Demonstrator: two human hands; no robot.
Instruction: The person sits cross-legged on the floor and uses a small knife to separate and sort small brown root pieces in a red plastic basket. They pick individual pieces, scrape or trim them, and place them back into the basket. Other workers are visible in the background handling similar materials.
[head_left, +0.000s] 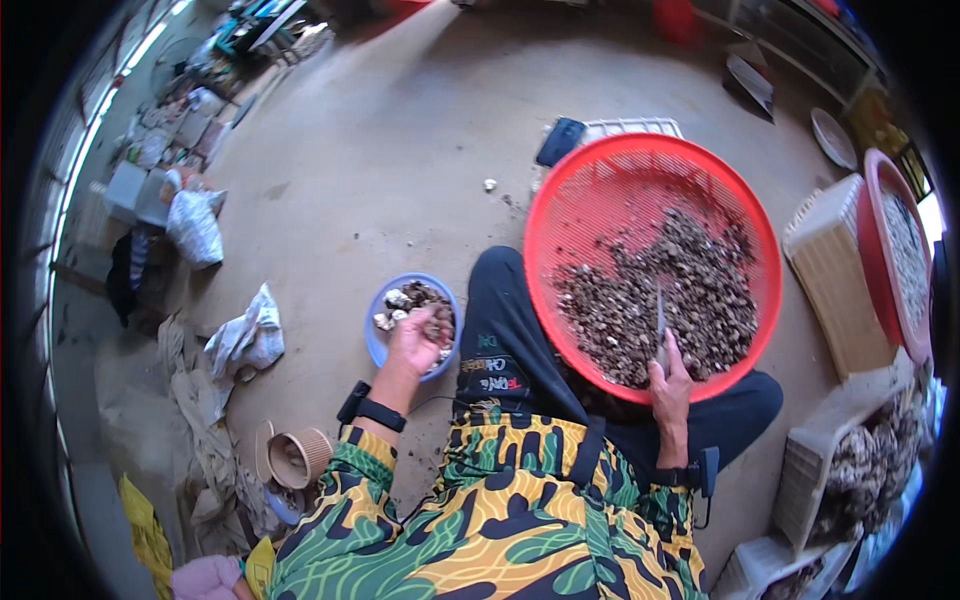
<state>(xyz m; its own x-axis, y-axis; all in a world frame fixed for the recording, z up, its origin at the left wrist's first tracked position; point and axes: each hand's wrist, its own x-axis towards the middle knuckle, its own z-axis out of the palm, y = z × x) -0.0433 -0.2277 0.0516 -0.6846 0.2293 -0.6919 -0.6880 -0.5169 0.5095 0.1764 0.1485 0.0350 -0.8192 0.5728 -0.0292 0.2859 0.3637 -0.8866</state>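
Note:
My left hand (415, 341) is over a small blue bowl (370, 330) on the floor, its fingers at dark and white lumpy pieces (397, 300); whether it grips one is unclear. My right hand (670, 382) holds a knife (661, 322), its thin blade pointing away from me over the dark chopped pieces. These pieces (675, 300) lie heaped in a large red mesh basket (766, 225) that rests by my right leg, tilted slightly. The knife's handle is mostly hidden by my fingers.
A phone (561, 142) and a white crate (634, 127) are beyond the basket. At right stand a pale crate (840, 277), a pink basin (877, 262) and crates of dark clumps (870, 465). Sacks (196, 225), cloth (247, 337) and a wicker basket (300, 456) lie left.

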